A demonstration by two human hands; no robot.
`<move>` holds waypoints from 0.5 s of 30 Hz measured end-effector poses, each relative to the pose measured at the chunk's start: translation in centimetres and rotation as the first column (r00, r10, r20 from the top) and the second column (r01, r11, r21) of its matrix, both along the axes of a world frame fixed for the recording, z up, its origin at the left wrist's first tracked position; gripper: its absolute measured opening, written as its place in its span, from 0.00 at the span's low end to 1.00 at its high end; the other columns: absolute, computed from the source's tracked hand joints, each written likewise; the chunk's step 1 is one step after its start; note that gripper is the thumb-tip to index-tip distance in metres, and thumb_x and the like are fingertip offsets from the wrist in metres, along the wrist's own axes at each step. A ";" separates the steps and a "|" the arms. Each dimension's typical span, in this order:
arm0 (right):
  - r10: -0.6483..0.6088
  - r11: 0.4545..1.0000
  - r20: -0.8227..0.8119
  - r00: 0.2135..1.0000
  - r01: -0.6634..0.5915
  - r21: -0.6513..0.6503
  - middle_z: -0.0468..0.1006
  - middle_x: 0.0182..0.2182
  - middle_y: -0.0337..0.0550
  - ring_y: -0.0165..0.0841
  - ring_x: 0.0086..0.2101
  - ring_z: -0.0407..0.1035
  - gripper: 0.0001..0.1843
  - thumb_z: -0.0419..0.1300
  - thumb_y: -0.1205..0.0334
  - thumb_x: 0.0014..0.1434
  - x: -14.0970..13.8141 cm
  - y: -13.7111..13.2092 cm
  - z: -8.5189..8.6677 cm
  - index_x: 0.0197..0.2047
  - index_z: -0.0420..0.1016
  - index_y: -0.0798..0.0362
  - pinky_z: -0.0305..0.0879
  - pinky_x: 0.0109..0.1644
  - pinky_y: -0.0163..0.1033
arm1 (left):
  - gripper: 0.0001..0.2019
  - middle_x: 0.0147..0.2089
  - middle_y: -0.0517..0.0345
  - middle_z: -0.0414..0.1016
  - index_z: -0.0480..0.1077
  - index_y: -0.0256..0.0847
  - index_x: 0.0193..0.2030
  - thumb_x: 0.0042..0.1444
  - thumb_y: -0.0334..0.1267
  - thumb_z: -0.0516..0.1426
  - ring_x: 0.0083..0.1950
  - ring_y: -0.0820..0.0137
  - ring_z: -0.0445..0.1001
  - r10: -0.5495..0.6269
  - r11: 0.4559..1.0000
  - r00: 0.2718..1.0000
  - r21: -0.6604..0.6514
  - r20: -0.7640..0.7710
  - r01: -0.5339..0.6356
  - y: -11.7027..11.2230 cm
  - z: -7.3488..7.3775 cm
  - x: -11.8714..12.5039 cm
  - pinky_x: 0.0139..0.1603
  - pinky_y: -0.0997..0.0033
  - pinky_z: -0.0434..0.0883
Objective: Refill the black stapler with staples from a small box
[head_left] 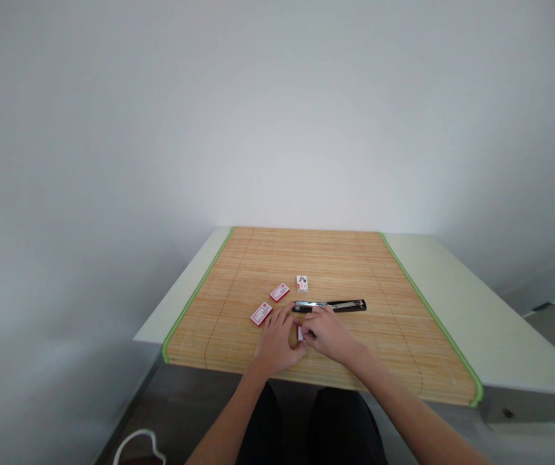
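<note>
My left hand (277, 341) rests on the mat, its thumb and fingers curved around a small red-and-white box (300, 333). Against the box's right side, my right hand (329, 333) is closed in a pinch on a small dark piece (311, 334), too small to name surely. Just beyond both hands lies a black stapler (349, 305), opened out flat with its metal rail showing. My right knuckles partly overlap its near edge. Two red-and-white boxes lie to the left, a nearer box (261, 314) and a farther box (280, 292). A white box (302, 284) sits behind the stapler.
A bamboo mat (316, 252) with green edging covers the middle of the white table (456, 290). The wall (306, 129) stands directly behind. My knees are under the front edge, and a white curved object (139, 436) shows at lower left.
</note>
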State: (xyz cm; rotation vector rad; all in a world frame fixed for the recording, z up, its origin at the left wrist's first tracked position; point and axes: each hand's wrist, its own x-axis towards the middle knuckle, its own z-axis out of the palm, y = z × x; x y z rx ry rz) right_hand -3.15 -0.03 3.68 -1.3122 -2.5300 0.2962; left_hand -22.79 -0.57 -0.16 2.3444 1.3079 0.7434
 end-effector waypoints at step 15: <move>-0.100 0.992 -0.157 0.983 0.087 -0.087 0.78 0.49 0.46 0.43 0.51 0.70 0.18 0.68 0.57 0.60 5.9 -1.1 0.2 0.54 0.79 0.44 0.64 0.55 0.45 | 0.22 0.72 0.55 0.59 0.70 0.48 0.50 0.47 0.33 0.64 0.70 0.54 0.59 0.005 1.000 0.999 0.005 0.036 -0.005 -0.1 0.0 -0.1 0.71 0.48 0.58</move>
